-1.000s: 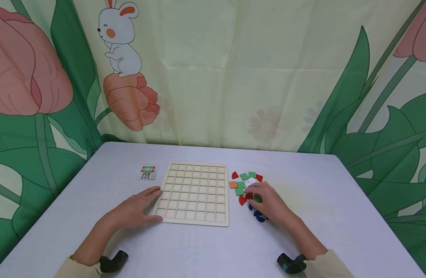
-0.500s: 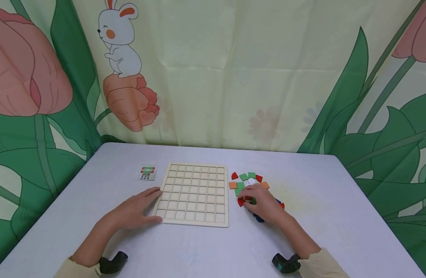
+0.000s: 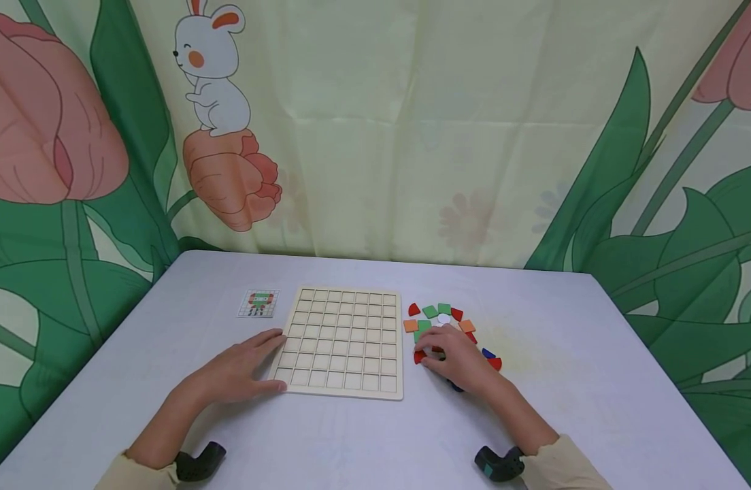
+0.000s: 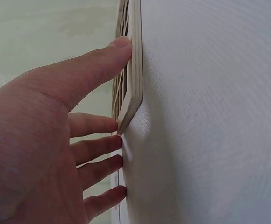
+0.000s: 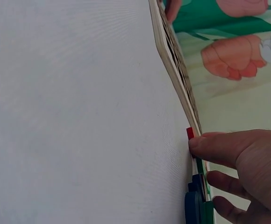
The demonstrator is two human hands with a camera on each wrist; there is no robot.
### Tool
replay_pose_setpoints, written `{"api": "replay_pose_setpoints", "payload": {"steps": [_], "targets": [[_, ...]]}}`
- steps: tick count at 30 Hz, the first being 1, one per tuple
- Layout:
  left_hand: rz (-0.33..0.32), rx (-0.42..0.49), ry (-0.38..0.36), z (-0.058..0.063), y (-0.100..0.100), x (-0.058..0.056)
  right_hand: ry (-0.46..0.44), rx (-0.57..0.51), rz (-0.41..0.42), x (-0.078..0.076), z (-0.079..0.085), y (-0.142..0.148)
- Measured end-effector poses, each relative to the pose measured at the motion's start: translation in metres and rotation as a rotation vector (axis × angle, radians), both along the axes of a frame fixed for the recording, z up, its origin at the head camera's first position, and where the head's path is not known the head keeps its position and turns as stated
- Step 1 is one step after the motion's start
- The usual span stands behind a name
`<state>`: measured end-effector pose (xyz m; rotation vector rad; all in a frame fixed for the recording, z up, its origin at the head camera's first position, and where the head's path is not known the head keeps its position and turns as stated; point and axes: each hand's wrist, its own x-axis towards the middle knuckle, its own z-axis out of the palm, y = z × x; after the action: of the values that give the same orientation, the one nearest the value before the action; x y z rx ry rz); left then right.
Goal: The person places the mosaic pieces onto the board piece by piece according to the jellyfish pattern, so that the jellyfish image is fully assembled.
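Pale rectangular gridded wooden board [image 3: 339, 344], matt, layered at the edge; beneath it, white woven cloth [image 3: 351, 446], matt; right of it, small red wedge-shaped piece [image 5: 190, 133], smooth; behind it, creased cream printed fabric backdrop [image 3: 363, 170], faintly glossy.

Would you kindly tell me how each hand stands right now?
Left hand: open, touching the board.
Right hand: touching a red piece; whether it grips it cannot be told.

A white bunny [image 3: 222, 102] sits on an orange flower [image 3: 219, 170] on the pale yellow curtain [image 3: 351, 136]. Big pink tulips [image 3: 39, 122] and green leaves [image 3: 121, 95] fill its sides. A white tablecloth [image 3: 351, 442] lies below.
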<state>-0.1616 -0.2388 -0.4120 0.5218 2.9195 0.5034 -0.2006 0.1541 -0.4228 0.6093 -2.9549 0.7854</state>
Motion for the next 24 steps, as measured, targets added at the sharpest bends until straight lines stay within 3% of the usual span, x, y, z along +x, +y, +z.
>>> {"api": "replay_pose_setpoints", "payload": {"steps": [13,24], "targets": [[-0.005,0.002,0.003,0.001,0.0007,0.001,-0.038,-0.007,-0.004,0.0005,0.0012,0.0028],[0.007,0.002,-0.009,0.003,0.0014,0.0019,0.009,-0.051,0.02,-0.002,0.0028,0.0002]]}}
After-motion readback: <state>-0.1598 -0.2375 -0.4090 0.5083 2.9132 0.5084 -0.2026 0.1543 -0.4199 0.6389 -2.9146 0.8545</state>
